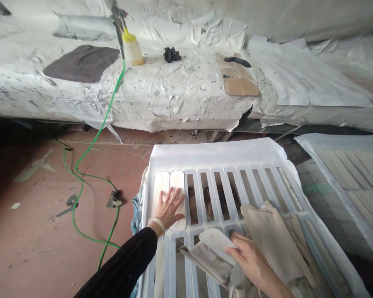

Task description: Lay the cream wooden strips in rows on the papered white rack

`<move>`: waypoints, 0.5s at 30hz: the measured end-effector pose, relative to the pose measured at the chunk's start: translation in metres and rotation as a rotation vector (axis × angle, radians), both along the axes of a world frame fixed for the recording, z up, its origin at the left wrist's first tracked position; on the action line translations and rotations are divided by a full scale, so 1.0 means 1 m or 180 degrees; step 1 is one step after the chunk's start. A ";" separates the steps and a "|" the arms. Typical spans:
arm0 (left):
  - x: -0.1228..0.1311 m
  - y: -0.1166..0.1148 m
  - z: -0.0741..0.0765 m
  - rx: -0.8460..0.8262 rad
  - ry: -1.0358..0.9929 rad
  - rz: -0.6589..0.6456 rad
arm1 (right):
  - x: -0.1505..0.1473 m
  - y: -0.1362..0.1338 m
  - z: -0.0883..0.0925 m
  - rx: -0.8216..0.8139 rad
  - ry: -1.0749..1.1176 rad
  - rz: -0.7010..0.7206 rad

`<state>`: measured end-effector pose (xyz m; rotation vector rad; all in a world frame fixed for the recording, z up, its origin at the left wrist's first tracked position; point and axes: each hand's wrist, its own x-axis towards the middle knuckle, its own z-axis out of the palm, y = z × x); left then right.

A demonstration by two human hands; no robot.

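A white slatted plastic rack (217, 155) lies before me with long slots. Two flat white rounded strips (169, 184) fill its leftmost slots. My left hand (169, 207) lies flat with fingers spread on the second strip. My right hand (251, 258) is closed on one white strip (216, 242) lifted from a loose pile of beige and white strips (276, 240) lying on the rack's near right part.
A paint-crusted white bench (180, 95) runs across the back with a yellow-capped bottle (132, 49), a dark cloth (82, 63), a black lump (171, 54) and cardboard (238, 76). A green hose (96, 136) trails over the red floor. More strips lie under plastic sheeting (348, 174) on the right.
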<state>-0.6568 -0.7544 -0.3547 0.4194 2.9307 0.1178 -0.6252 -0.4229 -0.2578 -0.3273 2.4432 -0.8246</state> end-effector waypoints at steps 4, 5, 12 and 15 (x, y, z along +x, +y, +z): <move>-0.005 0.000 0.010 -0.0032 -0.0168 -0.0121 | -0.031 -0.021 0.050 -0.0869 0.0673 -0.1409; -0.007 0.000 0.011 0.0010 -0.0209 -0.0178 | -0.042 -0.031 0.056 -0.0943 0.0700 -0.1782; -0.011 -0.008 0.004 0.0229 -0.0179 -0.0320 | -0.089 -0.093 0.018 -0.0763 0.0540 -0.1861; -0.011 -0.011 -0.002 0.0294 -0.0030 -0.0301 | -0.089 -0.106 -0.010 -0.0437 0.0481 -0.1324</move>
